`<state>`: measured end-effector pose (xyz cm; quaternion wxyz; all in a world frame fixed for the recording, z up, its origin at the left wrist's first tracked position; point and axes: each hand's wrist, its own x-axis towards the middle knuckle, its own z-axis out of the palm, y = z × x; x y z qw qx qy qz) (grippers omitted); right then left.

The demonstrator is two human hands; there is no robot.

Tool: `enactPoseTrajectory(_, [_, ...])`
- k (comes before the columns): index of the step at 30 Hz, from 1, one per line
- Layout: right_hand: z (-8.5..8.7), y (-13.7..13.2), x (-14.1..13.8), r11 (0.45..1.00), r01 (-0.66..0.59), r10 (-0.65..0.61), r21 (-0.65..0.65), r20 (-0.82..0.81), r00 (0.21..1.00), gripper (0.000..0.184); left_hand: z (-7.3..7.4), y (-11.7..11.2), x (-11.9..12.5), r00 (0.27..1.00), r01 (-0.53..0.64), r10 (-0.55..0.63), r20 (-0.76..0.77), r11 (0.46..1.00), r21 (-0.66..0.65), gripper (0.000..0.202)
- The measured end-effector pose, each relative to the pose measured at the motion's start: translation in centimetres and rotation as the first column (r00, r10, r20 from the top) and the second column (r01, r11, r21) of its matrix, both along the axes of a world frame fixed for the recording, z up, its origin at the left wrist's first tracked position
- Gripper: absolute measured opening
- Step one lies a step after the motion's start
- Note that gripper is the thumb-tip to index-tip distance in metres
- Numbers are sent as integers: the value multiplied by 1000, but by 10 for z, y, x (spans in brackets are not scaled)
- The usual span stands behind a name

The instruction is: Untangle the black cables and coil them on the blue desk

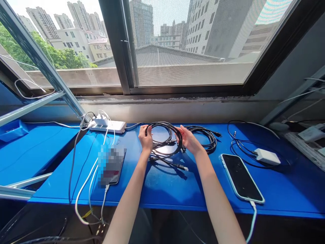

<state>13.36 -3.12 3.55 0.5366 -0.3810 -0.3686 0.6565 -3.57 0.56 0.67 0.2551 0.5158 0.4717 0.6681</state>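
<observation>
A coiled black cable [165, 155] hangs in a loop between my two hands, over the blue tabletop [167, 195]. My left hand [145, 137] is closed around the left side of the loop. On the right side, my right hand [186, 139] grips the coil, its fingers partly hidden behind the strands. Connector ends dangle below the loop, among them a plug with a pale tip [183, 167]. Just right of my right hand, another coiled black cable [212, 144] lies on the table.
A white power strip [114, 126] with chargers sits at the back left. A dark phone [119, 166] lies left, a white-edged phone [242, 178] right, both with white cables attached. A white adapter [267, 156] with black cable is far right. A metal frame [45, 67] rises left by the window.
</observation>
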Motion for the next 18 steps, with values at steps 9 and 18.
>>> enactPoseTrajectory(9, [3,-4,0,985,-173,172,8,79,982,27,1,8,0,973,-8,27,230,996,-85,51])
enactPoseTrajectory(18, [4,-4,2,984,-153,154,92,-3,988,42,6,9,-3,945,96,-45,324,985,-142,51])
